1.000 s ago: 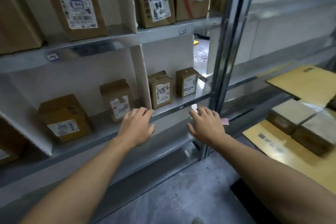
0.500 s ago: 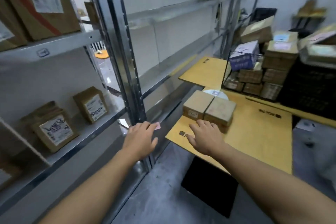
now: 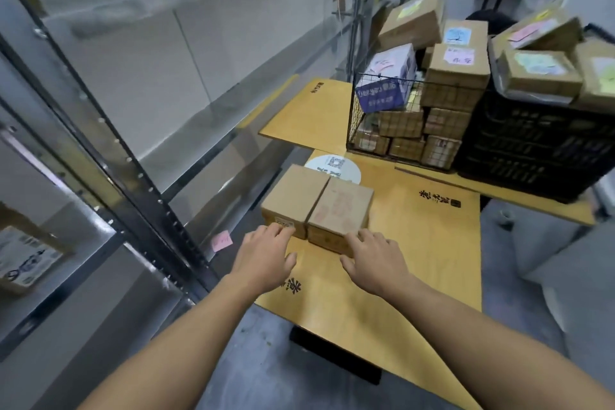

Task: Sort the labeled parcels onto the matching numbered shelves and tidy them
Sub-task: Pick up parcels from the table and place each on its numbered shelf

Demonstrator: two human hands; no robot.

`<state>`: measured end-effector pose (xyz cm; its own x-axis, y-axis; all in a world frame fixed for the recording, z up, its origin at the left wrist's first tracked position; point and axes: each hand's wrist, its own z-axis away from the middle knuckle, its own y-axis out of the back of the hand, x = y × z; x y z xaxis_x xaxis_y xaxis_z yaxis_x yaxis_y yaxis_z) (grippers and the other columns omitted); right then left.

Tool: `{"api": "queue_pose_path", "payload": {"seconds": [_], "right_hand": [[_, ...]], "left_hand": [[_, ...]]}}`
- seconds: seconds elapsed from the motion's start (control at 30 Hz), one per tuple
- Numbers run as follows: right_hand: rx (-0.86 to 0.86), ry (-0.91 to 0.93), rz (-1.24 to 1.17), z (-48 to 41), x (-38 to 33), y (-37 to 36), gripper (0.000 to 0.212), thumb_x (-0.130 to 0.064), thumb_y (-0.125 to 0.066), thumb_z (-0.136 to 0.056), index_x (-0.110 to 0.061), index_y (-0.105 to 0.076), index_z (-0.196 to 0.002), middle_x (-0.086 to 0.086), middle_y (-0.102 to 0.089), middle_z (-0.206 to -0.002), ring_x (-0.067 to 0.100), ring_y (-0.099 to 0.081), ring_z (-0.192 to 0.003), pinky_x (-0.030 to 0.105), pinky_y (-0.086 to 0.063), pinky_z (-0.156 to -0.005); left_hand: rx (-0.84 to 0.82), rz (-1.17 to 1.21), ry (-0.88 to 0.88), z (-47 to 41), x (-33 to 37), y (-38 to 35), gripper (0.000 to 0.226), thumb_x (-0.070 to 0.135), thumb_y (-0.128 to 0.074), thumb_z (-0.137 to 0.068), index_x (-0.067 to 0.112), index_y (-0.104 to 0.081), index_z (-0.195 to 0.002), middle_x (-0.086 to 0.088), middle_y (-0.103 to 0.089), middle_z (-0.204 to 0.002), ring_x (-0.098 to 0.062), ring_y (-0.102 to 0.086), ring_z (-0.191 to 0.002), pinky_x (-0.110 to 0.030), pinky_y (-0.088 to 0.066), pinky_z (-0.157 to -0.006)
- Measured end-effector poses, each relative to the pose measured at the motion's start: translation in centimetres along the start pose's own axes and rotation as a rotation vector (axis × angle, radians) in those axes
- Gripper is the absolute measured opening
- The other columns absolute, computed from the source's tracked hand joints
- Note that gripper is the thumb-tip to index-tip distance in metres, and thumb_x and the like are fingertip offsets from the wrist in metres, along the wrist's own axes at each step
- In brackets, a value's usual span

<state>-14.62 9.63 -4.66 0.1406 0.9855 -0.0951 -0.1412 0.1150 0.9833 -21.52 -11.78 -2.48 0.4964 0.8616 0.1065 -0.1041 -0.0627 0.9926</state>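
As two parcels point(image 3: 299, 193) sit at the left edge of the cardboard sheet point(image 3: 419, 243), your left hand point(image 3: 263, 256) and right hand point(image 3: 376, 260) touch them, fingers point(image 3: 278, 230) released.

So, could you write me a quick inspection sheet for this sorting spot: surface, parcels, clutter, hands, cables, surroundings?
Surface: flattened yellow cardboard spread on a grey floor.
Job's things: left box and right box, small and brown, side by side on the cardboard.
Clutter: wire basket piled with boxes; black crate with more boxes on top; pink note on the lower shelf.
Hands: left hand and right hand open, fingers straight at the boxes' near sides, gripping nothing.
Cables: nothing seen.
Surroundings: metal shelves on the left; one labelled parcel at the left edge.
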Motion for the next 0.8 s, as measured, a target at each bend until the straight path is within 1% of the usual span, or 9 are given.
{"api": "queue_pose_path", "payload": {"seconds": [0.13, 0.27, 0.4, 0.47, 0.57, 0.63, 0.7, 0.8], "right_hand": [[0.000, -0.091, -0.106, -2.8, 1.2, -0.9, 0.045, -0.049, -0.042, -0.099, -0.024, -0.046, -0.136, 0.008, -0.051, -0.134, 0.032, -0.050, -0.122, 0.043, -0.045, -0.093], [-0.008, -0.212, -0.232, -5.4, 2.0, -1.6, 0.045, -0.046, -0.042, -0.101, -0.025, -0.042, -0.141, 0.010, -0.044, -0.142, 0.035, -0.044, -0.127, 0.044, -0.047, -0.096], [0.007, -0.344, -0.416, -7.6, 1.8, -2.4, 0.049, -0.046, -0.046, -0.101, -0.028, -0.038, -0.146, 0.013, -0.042, -0.142, 0.037, -0.044, -0.126, 0.043, -0.045, -0.100], [0.013, -0.434, -0.515, -8.3, 1.6, -3.1, 0.053, -0.046, -0.048, -0.101, -0.028, -0.035, -0.149, 0.012, -0.041, -0.143, 0.036, -0.045, -0.127, 0.043, -0.044, -0.102], [0.013, -0.509, -0.650, -8.6, 1.1, -4.2, 0.059, -0.048, -0.048, -0.101, -0.027, -0.029, -0.153, 0.008, -0.043, -0.145, 0.029, -0.045, -0.129, 0.041, -0.042, -0.107], [0.033, -0.536, -0.726, -8.7, 0.7, -4.8, 0.063, -0.045, -0.050, -0.101, -0.025, -0.026, -0.155, 0.008, -0.044, -0.147, 0.025, -0.045, -0.132, 0.036, -0.038, -0.109], [0.062, -0.574, -0.804, -8.8, 0.3, -5.1, 0.065, -0.041, -0.053, -0.101, -0.023, -0.025, -0.157, 0.009, -0.044, -0.150, 0.024, -0.046, -0.134, 0.032, -0.037, -0.108], [0.121, -0.619, -0.882, -8.7, -0.2, -5.2, 0.064, -0.037, -0.056, -0.100, -0.022, -0.028, -0.156, 0.008, -0.044, -0.151, 0.023, -0.047, -0.133, 0.031, -0.037, -0.107]], "left_hand": [[-0.042, 0.018, -0.074, -4.9, 0.0, -1.3, 0.047, 0.043, -0.043, -0.095, 0.028, -0.041, -0.139, 0.005, -0.049, -0.138, -0.021, -0.044, -0.125, -0.040, -0.034, -0.104], [-0.089, 0.032, -0.136, -10.0, 0.3, -2.4, 0.043, 0.043, -0.043, -0.094, 0.030, -0.043, -0.136, 0.005, -0.051, -0.134, -0.022, -0.045, -0.123, -0.041, -0.035, -0.103], [-0.137, 0.048, -0.178, -13.7, 0.3, -3.7, 0.038, 0.042, -0.043, -0.094, 0.031, -0.045, -0.131, 0.005, -0.052, -0.131, -0.022, -0.046, -0.121, -0.039, -0.033, -0.103], [-0.159, 0.052, -0.201, -14.5, 0.2, -4.7, 0.041, 0.043, -0.042, -0.095, 0.031, -0.042, -0.134, 0.004, -0.052, -0.131, -0.022, -0.046, -0.121, -0.040, -0.033, -0.103], [-0.123, 0.095, -0.222, -14.7, 0.0, -5.7, 0.041, 0.043, -0.040, -0.096, 0.030, -0.042, -0.135, 0.004, -0.053, -0.130, -0.022, -0.046, -0.119, -0.039, -0.034, -0.102], [-0.081, 0.136, -0.233, -14.6, -0.3, -6.3, 0.039, 0.043, -0.039, -0.097, 0.030, -0.044, -0.133, 0.005, -0.054, -0.127, -0.021, -0.047, -0.116, -0.037, -0.035, -0.101], [-0.032, 0.167, -0.247, -14.5, -0.5, -6.6, 0.038, 0.043, -0.041, -0.096, 0.029, -0.047, -0.131, 0.005, -0.057, -0.122, -0.021, -0.050, -0.112, -0.037, -0.037, -0.098], [0.026, 0.232, -0.266, -14.3, -0.4, -7.0, 0.036, 0.042, -0.044, -0.097, 0.027, -0.052, -0.129, 0.004, -0.059, -0.116, -0.022, -0.053, -0.106, -0.036, -0.040, -0.094]]}}
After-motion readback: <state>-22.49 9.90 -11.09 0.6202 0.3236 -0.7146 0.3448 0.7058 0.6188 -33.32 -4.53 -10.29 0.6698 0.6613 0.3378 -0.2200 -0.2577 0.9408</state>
